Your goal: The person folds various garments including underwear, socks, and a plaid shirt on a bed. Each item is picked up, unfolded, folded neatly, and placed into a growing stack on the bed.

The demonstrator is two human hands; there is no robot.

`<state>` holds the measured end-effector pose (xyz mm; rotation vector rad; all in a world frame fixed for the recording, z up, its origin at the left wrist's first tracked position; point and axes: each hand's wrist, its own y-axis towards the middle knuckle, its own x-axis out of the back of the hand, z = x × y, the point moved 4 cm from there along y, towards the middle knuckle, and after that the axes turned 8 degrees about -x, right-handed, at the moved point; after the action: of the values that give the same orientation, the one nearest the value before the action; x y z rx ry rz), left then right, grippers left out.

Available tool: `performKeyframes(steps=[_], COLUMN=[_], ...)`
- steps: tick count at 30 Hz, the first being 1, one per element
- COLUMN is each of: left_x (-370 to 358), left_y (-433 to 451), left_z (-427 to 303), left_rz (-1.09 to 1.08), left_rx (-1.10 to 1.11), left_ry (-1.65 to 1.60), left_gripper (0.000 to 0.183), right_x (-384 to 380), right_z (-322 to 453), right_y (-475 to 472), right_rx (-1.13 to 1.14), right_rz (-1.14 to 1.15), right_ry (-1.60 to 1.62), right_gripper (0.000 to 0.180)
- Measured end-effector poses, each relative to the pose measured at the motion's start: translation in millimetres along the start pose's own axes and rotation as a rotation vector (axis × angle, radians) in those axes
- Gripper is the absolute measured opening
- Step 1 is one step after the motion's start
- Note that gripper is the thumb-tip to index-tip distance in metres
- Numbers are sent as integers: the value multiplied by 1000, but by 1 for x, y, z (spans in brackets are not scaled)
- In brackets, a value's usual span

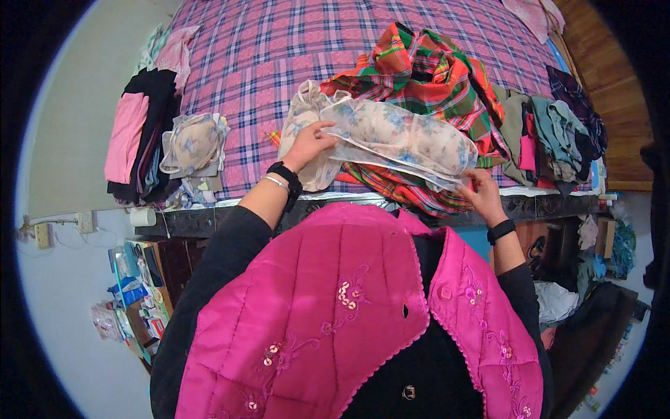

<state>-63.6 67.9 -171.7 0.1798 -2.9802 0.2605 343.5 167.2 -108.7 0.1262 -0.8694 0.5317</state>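
Note:
A sheer white cloth with blue flowers [395,125] lies partly folded in front of me, its white-edged layers stretched sideways. My left hand [309,144] has its fingertips on the near edge toward the left of the fold. At the right end, my right hand [481,194] pinches the cloth's corner between thumb and fingers. Beneath and behind it is a crumpled red, green and orange plaid cloth [439,78], part of which shows under the near edge. More of the sheer cloth bunches up to the left of my left hand.
The bed [251,47] has a pink and blue checked cover. Folded dark and pink clothes [125,139] are stacked at its left edge, beside a small floral bundle [193,144]. Folded green and dark garments [557,136] lie at the right. A shelf unit [144,293] stands low on the left.

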Motion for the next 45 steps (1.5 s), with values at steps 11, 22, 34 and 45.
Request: performKeyframes(steps=[11, 22, 34, 45], left_x=[-41, -68, -46, -49], left_y=[82, 94, 26, -25], left_z=[-48, -65, -86, -54], left_rz=[164, 730, 203, 153], left_rx=[-541, -281, -663, -715], left_ry=[743, 1150, 960, 941], left_gripper=[75, 77, 39, 39], right_x=[-9, -5, 6, -12], right_z=[-1, 34, 82, 120], right_y=[107, 83, 41, -14], right_rx=[-104, -138, 110, 371], right_rz=[29, 501, -22, 40], right_ry=[85, 137, -181, -418], right_gripper=[79, 37, 68, 14])
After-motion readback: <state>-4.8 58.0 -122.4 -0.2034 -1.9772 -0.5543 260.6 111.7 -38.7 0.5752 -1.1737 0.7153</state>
